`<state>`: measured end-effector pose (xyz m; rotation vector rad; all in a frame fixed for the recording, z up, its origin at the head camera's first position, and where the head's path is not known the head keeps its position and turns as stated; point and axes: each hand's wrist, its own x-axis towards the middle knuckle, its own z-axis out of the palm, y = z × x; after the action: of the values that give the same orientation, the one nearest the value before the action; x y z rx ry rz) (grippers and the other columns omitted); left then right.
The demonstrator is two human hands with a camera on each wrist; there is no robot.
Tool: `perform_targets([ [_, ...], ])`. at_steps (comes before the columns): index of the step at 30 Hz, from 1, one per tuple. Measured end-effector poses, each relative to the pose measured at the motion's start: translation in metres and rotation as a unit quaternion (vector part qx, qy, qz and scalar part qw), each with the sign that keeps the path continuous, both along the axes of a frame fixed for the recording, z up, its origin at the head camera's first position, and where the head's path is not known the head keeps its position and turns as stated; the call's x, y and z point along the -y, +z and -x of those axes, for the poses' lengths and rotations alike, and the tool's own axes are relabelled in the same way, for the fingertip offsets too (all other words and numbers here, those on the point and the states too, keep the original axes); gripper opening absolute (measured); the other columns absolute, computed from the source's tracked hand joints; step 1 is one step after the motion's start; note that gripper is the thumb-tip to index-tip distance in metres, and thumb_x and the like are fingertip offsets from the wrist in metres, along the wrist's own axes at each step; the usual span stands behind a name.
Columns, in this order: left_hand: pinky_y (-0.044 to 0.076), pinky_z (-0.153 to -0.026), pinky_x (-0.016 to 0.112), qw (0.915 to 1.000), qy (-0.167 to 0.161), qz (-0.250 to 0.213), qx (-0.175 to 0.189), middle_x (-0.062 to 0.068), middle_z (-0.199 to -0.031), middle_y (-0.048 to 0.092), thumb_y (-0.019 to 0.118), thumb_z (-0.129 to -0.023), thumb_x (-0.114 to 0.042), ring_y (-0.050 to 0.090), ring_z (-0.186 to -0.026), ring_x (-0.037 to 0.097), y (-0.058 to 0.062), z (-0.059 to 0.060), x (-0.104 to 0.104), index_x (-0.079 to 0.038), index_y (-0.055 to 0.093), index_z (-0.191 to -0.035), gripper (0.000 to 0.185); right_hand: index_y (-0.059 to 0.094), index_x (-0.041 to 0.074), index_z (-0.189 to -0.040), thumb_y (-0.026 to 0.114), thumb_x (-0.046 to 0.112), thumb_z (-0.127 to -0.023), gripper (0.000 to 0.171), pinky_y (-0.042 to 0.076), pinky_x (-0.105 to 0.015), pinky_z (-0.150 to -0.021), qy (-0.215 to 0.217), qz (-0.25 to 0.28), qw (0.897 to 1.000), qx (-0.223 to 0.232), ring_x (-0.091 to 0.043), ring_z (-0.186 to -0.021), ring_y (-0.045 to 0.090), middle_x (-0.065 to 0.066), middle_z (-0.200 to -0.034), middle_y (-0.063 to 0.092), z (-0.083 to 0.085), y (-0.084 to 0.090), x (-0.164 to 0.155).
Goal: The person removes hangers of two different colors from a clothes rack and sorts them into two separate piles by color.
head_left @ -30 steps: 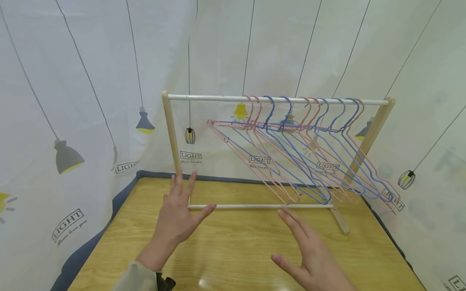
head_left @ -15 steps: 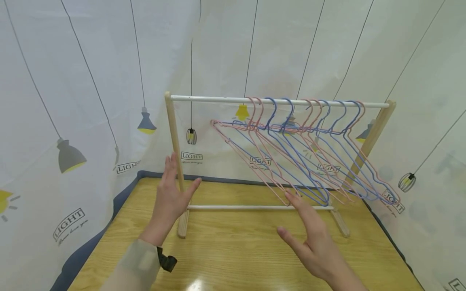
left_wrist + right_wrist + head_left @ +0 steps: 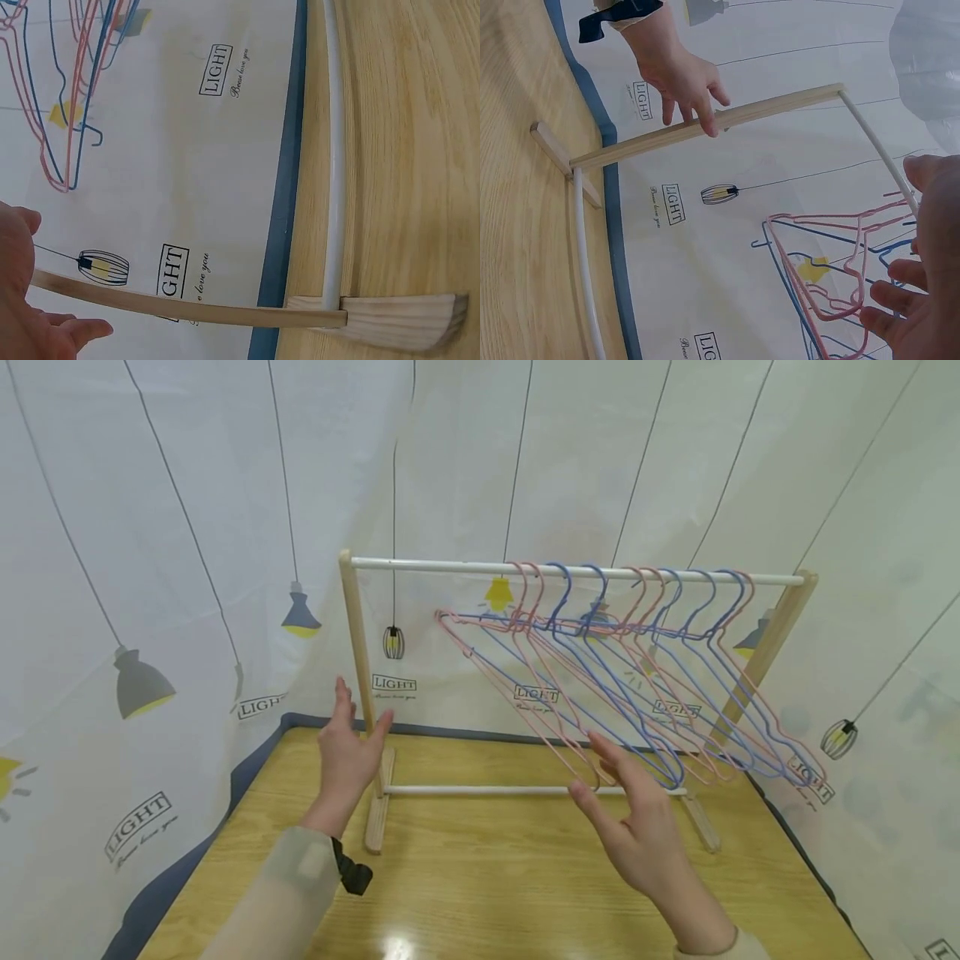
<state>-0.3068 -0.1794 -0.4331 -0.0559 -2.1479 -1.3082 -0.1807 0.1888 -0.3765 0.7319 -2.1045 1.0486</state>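
My left hand [image 3: 347, 752] sits left of centre in the head view, fingers straight and loose, lying against the rack's left post [image 3: 358, 647] without curling round it. In the right-wrist view the fingertips touch that post at upper centre. My right hand [image 3: 633, 827] is at lower right of centre, also released and spread, its fingertips at the lowest corner of the nearest pink hanger [image 3: 525, 693], gripping nothing. The hangers [image 3: 645, 677], pink and blue, hang slanting from the white rail [image 3: 570, 570] in the upper middle. The rack stands on the table [image 3: 487, 893].
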Motion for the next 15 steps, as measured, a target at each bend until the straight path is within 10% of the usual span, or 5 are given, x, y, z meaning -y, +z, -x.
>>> perform_targets([
  [8, 0.062, -0.077, 0.048, 0.9994, 0.019, 0.016, -0.024, 0.023, -0.125, 0.072, 0.069, -0.104, -0.009, 0.075, -0.101, 0.036, -0.008, 0.016, -0.001, -0.004, 0.06, -0.147, 0.044, 0.055, 0.0, -0.15, 0.075, -0.002, -0.093, 0.061, 0.045, -0.026, -0.108, 0.017, 0.023, 0.999, 0.024, -0.034, -0.132, 0.058, -0.01, -0.151, 0.058, 0.009, -0.002, 0.003],
  [15, 0.053, -0.053, 0.036, 0.9985, 0.029, 0.029, -0.035, 0.019, -0.09, 0.077, 0.067, -0.103, -0.003, 0.068, -0.064, 0.025, -0.01, 0.019, 0.0, -0.004, 0.072, -0.119, 0.016, 0.055, -0.002, -0.149, 0.071, -0.002, -0.098, 0.053, 0.046, -0.029, -0.108, 0.029, 0.058, 0.996, 0.059, -0.031, -0.131, 0.059, -0.013, -0.147, 0.061, 0.02, -0.004, 0.006],
])
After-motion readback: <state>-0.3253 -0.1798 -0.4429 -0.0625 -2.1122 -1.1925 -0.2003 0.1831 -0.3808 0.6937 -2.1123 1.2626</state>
